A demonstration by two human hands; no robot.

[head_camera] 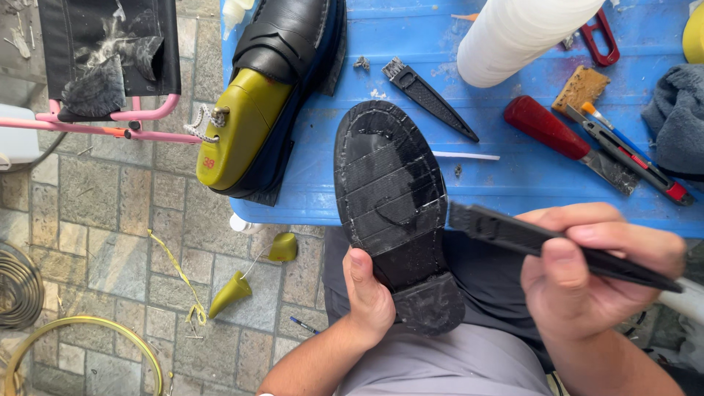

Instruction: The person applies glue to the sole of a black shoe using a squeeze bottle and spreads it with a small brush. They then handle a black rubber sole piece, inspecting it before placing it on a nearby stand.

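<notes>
Blue table [513, 183] over stone-paved floor [110, 242], tools scattered. Left hand [369, 297] grips shoe [392, 213] near heel, sole up, toe resting on table edge, heel over lap. Right hand [587, 271] closed around black rasp [557, 246], held just right of sole, not touching. Second shoe [271, 88] on green last lies at table's left end. Red-handled knife [568, 139], cutter [631, 158] and white roll [513, 33] beyond.

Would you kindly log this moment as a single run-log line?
left hand: grips heel of black shoe sole | right hand: holds black rasp | sole rests partly on blue table
</notes>
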